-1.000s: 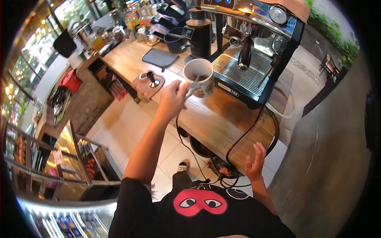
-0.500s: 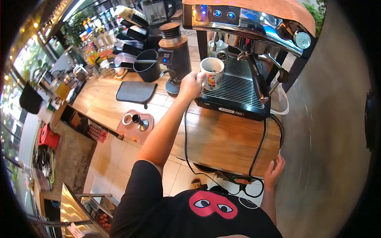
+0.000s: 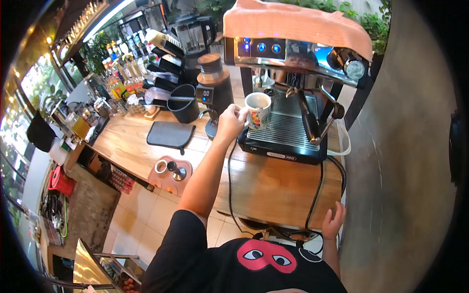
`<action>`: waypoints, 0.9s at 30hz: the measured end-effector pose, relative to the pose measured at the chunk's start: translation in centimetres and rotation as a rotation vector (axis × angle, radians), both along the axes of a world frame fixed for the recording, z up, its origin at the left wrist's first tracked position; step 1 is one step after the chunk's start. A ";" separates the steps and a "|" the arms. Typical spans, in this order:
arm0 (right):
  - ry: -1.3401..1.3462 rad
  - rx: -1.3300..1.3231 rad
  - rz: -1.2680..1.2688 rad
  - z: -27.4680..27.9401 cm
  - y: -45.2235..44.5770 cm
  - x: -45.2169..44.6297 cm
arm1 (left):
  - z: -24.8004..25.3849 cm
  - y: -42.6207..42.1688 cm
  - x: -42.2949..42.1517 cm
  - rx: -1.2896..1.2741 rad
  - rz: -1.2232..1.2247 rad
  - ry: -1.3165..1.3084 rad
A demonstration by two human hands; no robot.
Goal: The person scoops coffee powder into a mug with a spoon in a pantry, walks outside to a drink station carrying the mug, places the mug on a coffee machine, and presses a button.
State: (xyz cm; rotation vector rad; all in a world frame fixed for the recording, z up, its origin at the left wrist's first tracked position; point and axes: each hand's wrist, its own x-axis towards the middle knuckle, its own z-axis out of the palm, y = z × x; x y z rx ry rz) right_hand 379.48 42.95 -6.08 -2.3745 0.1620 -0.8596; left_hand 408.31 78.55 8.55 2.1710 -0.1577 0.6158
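My left hand [image 3: 231, 122] has its fingers closed on the handle of a white mug [image 3: 258, 112] with a colourful print. The mug is upright at the left front of the drip tray [image 3: 288, 128] of an espresso machine [image 3: 276, 155]; whether it rests on the grille or is held just over it I cannot tell. Right of the mug, a portafilter [image 3: 309, 119] with a black handle is fitted under the machine's head. My right hand [image 3: 333, 219] hangs by the counter's right front edge, fingers apart and nothing in them.
Left of the machine stand a coffee grinder [image 3: 213, 88] and a black bin [image 3: 183, 105]. A dark folded mat [image 3: 170, 135] lies on the wooden counter [image 3: 278, 190]. Near its edge, a tamper [image 3: 178, 172] sits on a pinkish mat. Black cables run down the counter's front.
My view has tilted up, so the machine and counter sit lower in it. The left hand stays on the mug, in about the same spot. The right hand's fingers look slightly more spread.
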 end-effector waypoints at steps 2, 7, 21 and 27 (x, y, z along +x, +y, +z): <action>-0.029 -0.002 0.013 0.0 0.0 -0.1 | 2.8 0.2 -2.4 0.165 0.119 -0.182; -0.059 -0.026 0.024 -0.1 -0.1 -0.3 | 11.7 -0.7 -6.8 0.171 0.196 -0.809; -0.084 -0.059 0.052 -0.8 -0.3 0.0 | 15.5 -5.0 -7.8 0.715 0.400 -0.761; -0.098 -0.099 0.040 -1.2 -0.4 0.0 | 14.9 -4.8 -10.3 0.571 0.302 -0.850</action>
